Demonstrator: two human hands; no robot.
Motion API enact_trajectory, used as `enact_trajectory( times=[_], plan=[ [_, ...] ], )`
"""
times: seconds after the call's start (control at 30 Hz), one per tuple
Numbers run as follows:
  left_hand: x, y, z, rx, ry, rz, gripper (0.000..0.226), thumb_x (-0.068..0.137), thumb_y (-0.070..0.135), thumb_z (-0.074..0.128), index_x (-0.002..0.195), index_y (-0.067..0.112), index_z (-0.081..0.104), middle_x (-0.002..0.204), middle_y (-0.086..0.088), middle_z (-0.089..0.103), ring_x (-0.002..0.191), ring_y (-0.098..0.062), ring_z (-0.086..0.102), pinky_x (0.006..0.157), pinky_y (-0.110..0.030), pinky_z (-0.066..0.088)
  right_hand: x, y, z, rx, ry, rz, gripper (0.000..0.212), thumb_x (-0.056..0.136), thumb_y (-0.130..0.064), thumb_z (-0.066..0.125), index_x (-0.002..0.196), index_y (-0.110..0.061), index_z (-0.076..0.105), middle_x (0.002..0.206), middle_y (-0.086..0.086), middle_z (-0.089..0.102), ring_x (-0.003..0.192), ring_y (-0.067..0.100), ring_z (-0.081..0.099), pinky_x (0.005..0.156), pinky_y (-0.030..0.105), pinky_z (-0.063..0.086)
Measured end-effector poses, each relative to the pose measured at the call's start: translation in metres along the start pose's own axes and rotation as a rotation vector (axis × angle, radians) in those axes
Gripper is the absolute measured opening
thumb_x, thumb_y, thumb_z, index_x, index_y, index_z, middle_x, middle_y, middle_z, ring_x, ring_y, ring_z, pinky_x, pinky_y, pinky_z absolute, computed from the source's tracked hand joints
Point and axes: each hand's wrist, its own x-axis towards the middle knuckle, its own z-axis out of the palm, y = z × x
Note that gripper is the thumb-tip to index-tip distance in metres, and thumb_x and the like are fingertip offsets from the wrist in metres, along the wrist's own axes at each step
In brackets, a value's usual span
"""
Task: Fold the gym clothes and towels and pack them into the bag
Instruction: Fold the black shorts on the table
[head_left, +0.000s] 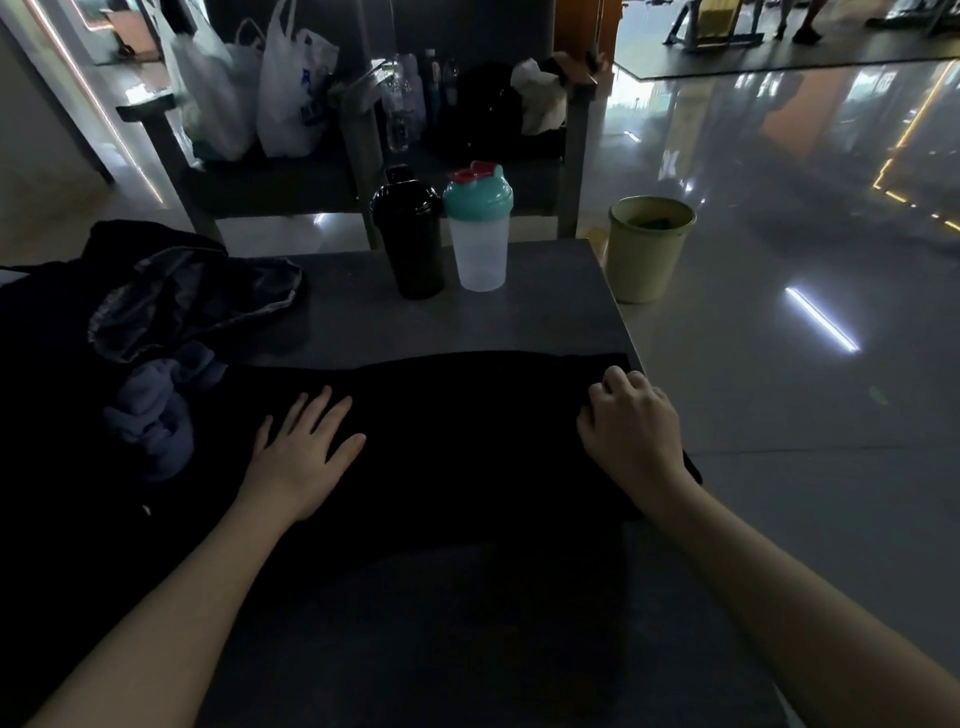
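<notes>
A black garment (457, 431) lies spread across the grey table (545, 312), reaching its right edge. My left hand (306, 447) rests flat on the garment's left part, fingers straight and spread. My right hand (631, 431) has curled fingers that grip the garment's right end at the table edge. A crumpled blue towel (156, 410) lies to the left of my left hand. Behind it sits a dark bag (171, 296) with a grey-lined opening.
A black shaker bottle (408, 239) and a clear shaker with a teal lid (478, 234) stand at the table's far side. A yellow-green bin (647, 249) sits on the floor to the right. A bench behind holds white plastic bags (249, 88) and bottles.
</notes>
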Motion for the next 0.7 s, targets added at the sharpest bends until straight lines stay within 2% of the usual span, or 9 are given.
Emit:
enact_trajectory(
  times=[0.07,0.13,0.2,0.27,0.33,0.47,0.57,0.63,0.7],
  plan=[
    [0.000,0.000,-0.001,0.009,-0.011,0.002,0.060,0.096,0.055,0.021,0.151,0.032,0.015,0.160,0.008,0.003,0.147,-0.014,0.000,0.117,-0.044,0.000,-0.009,-0.001,-0.003,-0.011,-0.026,-0.028,0.029,0.069,-0.030,0.074,0.065,-0.003,0.064,0.074,0.011,0.059,0.069,0.029,0.059,0.060,0.034,0.050],
    [0.000,0.002,-0.004,0.035,-0.033,-0.002,0.061,0.096,0.056,0.019,0.152,0.031,0.012,0.160,0.007,0.001,0.147,-0.015,-0.001,0.118,-0.045,0.001,-0.021,-0.002,-0.006,-0.032,-0.148,-0.038,0.048,0.079,-0.048,0.055,0.082,-0.002,0.069,0.090,0.012,0.064,0.088,0.031,0.061,0.081,0.041,0.051],
    [-0.001,0.004,-0.007,0.074,-0.067,-0.006,0.061,0.096,0.055,0.016,0.152,0.030,0.009,0.160,0.005,0.000,0.147,-0.017,0.000,0.118,-0.045,0.003,-0.031,-0.004,-0.010,-0.004,-0.255,-0.021,0.076,0.082,-0.059,0.024,0.114,-0.004,0.065,0.123,0.012,0.060,0.120,0.031,0.051,0.105,0.047,0.035],
    [-0.005,0.007,-0.012,0.145,-0.108,-0.003,0.062,0.097,0.054,0.015,0.152,0.027,0.008,0.160,0.002,0.002,0.147,-0.020,0.003,0.117,-0.046,0.006,-0.035,-0.001,-0.013,0.011,-0.349,-0.001,0.086,0.083,-0.063,0.008,0.141,-0.010,0.040,0.151,0.006,0.035,0.143,0.024,0.023,0.116,0.047,0.011],
    [-0.012,0.016,-0.022,0.215,-0.119,0.005,0.060,0.099,0.052,0.017,0.152,0.023,0.013,0.159,-0.002,0.009,0.146,-0.021,0.009,0.117,-0.046,0.009,-0.035,-0.001,-0.018,-0.030,-0.401,-0.013,0.074,0.093,-0.062,0.012,0.149,-0.014,0.023,0.158,0.001,0.017,0.147,0.019,0.005,0.116,0.048,-0.003],
    [-0.044,0.049,-0.035,0.060,-0.026,0.036,0.056,0.099,0.051,0.027,0.146,0.022,0.031,0.155,-0.001,0.022,0.142,-0.019,0.021,0.115,-0.045,0.018,-0.042,-0.017,-0.031,0.006,-0.329,0.043,0.062,0.097,-0.052,0.028,0.150,-0.021,0.019,0.159,0.003,0.011,0.147,0.021,0.001,0.114,0.052,-0.005],
    [-0.073,0.052,-0.024,0.004,-0.098,0.134,0.059,0.098,0.054,0.024,0.150,0.026,0.022,0.158,0.004,0.014,0.145,-0.015,0.013,0.117,-0.044,0.015,-0.068,-0.038,-0.030,0.167,-0.361,-0.033,0.062,0.096,-0.056,0.027,0.151,-0.030,0.013,0.160,-0.004,0.005,0.147,0.018,0.002,0.116,0.046,-0.003],
    [-0.081,0.042,-0.016,0.031,-0.150,0.180,0.060,0.098,0.054,0.021,0.152,0.028,0.012,0.160,0.007,0.003,0.147,-0.012,0.000,0.118,-0.043,0.007,-0.084,-0.041,-0.026,0.164,-0.405,-0.064,0.063,0.095,-0.060,0.020,0.151,-0.032,0.010,0.160,-0.006,0.001,0.147,0.017,-0.003,0.117,0.043,-0.005],
    [-0.084,0.035,-0.015,0.019,-0.128,0.174,0.061,0.098,0.054,0.020,0.152,0.028,0.008,0.160,0.008,-0.001,0.147,-0.011,-0.004,0.119,-0.043,0.003,-0.092,-0.037,-0.027,0.159,-0.407,-0.022,0.063,0.096,-0.059,0.021,0.151,-0.032,0.008,0.160,-0.007,-0.001,0.147,0.015,-0.005,0.117,0.041,-0.006]
  ],
)
